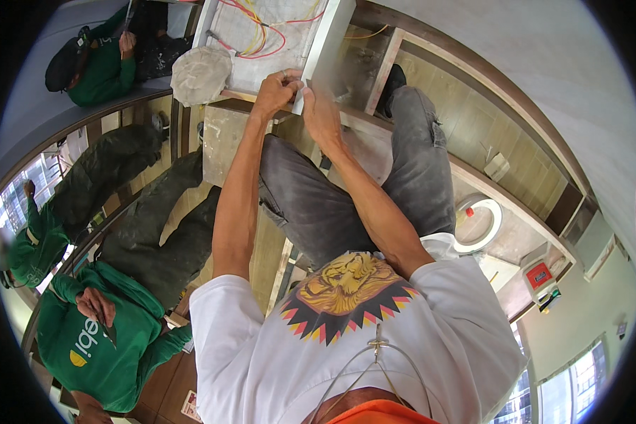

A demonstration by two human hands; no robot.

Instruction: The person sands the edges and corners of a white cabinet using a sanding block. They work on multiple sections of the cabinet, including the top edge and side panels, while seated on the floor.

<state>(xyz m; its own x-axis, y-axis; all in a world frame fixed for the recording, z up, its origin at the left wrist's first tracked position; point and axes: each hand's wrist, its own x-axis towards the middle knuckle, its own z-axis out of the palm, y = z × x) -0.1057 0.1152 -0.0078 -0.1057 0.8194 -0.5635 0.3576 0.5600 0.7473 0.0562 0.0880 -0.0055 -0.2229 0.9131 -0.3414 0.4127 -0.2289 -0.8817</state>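
Both my hands meet at the lower end of a white strip (325, 44) that runs along the side of a pale, shallow cabinet panel (261, 74). The fingers of my left hand (279, 94) are bent and pinched together at the strip. My right hand (322, 116) grips the strip from the other side, its thumb laid along it; the far fingers are blurred. Red and yellow wires (265, 28) lie loose on the panel just beyond my hands. A round, dusty, whitish pad (201, 75) rests left of my left hand.
A co-worker in a green top (113, 339) is close on my left, with reflections in mirrors behind. Wooden framing (466, 169) with open bays runs to my right. A white ring-shaped roll (498, 219) and a red-fronted box (537, 275) are farther right.
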